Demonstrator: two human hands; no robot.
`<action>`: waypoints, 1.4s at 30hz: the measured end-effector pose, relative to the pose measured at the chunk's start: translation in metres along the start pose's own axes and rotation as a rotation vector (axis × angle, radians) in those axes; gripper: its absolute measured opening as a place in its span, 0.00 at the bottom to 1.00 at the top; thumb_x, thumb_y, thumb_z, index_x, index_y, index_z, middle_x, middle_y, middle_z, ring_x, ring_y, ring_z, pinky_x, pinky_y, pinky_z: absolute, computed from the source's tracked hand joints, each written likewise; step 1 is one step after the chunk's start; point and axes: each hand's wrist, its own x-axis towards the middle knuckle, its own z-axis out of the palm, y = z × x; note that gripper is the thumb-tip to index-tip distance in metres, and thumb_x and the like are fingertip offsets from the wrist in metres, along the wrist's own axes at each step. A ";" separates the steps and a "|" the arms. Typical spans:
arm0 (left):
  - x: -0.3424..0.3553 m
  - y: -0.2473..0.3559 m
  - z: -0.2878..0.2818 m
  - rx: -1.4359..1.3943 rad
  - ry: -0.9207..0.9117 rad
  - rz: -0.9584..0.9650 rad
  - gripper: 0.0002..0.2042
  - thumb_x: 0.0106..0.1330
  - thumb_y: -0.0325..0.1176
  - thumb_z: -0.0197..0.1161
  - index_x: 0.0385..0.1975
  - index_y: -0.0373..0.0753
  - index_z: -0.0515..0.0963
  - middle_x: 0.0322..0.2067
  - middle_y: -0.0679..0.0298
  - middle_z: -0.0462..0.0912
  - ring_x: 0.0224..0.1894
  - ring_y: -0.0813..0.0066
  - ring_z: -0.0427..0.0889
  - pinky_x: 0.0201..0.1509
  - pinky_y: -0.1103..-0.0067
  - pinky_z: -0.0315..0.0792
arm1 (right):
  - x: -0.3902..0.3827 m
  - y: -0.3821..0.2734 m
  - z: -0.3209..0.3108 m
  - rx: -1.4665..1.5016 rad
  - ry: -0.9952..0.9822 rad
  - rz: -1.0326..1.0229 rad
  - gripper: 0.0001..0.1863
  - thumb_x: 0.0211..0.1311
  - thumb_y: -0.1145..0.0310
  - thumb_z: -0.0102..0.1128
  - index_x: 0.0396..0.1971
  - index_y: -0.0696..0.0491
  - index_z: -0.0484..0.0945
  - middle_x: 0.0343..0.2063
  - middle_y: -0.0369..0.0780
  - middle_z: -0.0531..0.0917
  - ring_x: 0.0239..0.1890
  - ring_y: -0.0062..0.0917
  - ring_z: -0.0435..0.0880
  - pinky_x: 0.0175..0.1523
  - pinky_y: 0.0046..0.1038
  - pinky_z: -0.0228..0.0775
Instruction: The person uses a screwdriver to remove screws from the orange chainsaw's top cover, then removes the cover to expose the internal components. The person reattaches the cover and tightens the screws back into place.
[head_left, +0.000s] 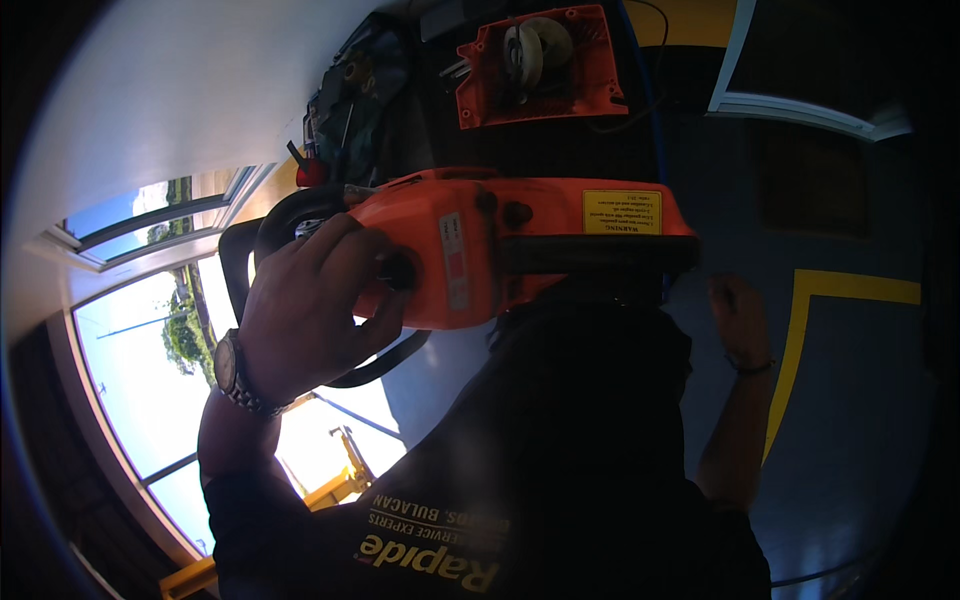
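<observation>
I see the chainsaw body (500, 250) held up in the middle of my view, above the dark shirt (560, 450) and clear of the dark table (560, 140) beyond it. Its long axis runs almost level across the picture, from left to right, with a slight rise toward the left. The black loop handle (290, 215) sits at the left end, and the squarer end with the yellow label (622, 212) points right. The face turned toward me is broad and flat.

The housing is bright orange plastic with black trim, a black round knob (398, 270) near the left, a second small black cap (516, 214) higher up, and a narrow pale strip with a red patch between them. A dark band runs along its lower right edge.

My left hand (310, 300) is closed around the left end of the saw, fingers wrapped over the orange shell beside the knob, a metal watch (235, 375) on the wrist. My right hand (738, 315) is raised just below the right end of the saw in deep shadow; it seems curled, but I cannot tell whether it grips anything or touches the housing.

Farther back on the table lies a separate orange cover (540, 65) with a pale round part inside, and to its left a jumble of tools (350, 100).
</observation>
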 end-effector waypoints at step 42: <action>-0.004 -0.002 -0.003 0.091 0.114 0.191 0.10 0.57 0.23 0.71 0.38 0.40 0.83 0.35 0.63 0.83 0.33 0.65 0.86 0.35 0.71 0.78 | 0.000 -0.002 0.009 0.003 -0.053 0.004 0.13 0.68 0.66 0.59 0.44 0.60 0.84 0.34 0.49 0.87 0.36 0.37 0.87 0.42 0.35 0.76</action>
